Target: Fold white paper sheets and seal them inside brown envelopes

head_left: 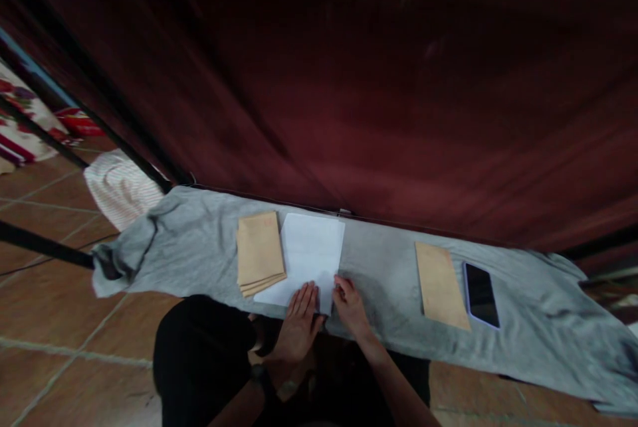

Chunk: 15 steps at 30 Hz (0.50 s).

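Observation:
White sheets of paper point(312, 241) lie on a grey cloth, spread in front of me. My left hand point(300, 315) rests flat on the paper's near edge, its fingers stretched out. At the paper's near right edge is my right hand point(350, 304), with its fingers curled and the fingertips touching that edge. Whether it pinches the paper cannot be made out clearly. A stack of several brown envelopes point(260, 248) sits to the left and overlaps the paper's left side. Farther right lies a single brown envelope point(441, 284).
A phone point(481, 295) with a dark screen lies beside the single envelope. The grey cloth point(383, 261) covers a long narrow surface against a dark red panel point(349, 115). Black metal bars point(44, 244) and a striped cloth point(124, 188) stand at the left, above a tiled floor point(90, 327).

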Tool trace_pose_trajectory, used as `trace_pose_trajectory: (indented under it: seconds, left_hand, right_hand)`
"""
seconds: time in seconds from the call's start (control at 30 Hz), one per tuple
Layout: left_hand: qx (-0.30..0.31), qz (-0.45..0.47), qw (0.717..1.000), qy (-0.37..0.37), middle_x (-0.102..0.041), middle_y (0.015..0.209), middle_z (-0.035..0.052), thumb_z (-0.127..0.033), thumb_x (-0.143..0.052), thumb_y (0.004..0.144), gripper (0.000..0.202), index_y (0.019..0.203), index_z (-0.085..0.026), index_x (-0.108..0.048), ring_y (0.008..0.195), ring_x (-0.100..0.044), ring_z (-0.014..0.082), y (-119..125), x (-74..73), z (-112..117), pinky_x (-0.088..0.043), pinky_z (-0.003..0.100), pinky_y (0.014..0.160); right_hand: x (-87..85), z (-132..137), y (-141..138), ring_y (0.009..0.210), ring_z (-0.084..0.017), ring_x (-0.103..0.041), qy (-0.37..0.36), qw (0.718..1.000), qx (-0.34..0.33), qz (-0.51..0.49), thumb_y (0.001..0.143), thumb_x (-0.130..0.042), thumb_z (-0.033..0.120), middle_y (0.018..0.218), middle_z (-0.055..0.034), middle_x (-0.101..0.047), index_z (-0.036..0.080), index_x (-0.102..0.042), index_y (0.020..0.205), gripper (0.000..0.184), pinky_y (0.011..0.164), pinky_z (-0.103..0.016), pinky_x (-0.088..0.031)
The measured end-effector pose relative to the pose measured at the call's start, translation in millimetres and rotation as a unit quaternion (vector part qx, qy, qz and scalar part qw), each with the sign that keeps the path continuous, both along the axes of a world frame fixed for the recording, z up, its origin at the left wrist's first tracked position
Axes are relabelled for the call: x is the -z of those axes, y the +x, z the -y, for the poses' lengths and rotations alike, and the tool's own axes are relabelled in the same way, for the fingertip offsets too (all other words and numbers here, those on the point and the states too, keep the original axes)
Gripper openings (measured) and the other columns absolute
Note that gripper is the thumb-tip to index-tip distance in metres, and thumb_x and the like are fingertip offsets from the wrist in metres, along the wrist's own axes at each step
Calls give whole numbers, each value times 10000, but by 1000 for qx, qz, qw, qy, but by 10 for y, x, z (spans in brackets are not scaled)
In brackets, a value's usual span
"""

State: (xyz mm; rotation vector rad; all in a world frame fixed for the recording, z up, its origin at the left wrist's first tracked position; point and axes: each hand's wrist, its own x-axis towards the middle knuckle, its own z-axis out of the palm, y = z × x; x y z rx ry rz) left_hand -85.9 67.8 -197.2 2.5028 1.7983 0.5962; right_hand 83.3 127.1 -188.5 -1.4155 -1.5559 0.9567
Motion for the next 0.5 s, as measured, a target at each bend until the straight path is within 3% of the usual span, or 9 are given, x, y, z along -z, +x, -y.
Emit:
trace_pose_trajectory:
  seconds: [0.23, 0.5]
  left_hand:
    - [8, -29, 1000, 7, -376, 1573, 150, -364, -437, 996, 619, 1557, -152, -281, 1459, -354, 282, -10, 43, 2, -355, 488, 1163]
    - [14, -28, 1000, 5, -424, 1549, 139, -365, -427, 998, 568, 1514, -134, -374, 1443, -381, 282, -15, -1, -9, -352, 471, 1151]
  right_hand:
    - [49, -104, -246, 964, -232, -637, -70, 992, 96, -36, 780, -482, 225, 1038, -61, -659, 241, -675, 1103, 376, 916, -386, -509]
    - [91, -266, -260, 931, -236, -592, -84, 989, 115, -46, 729, -486, 201, 964, -66, -614, 194, -671, 1010, 337, 910, -382, -468]
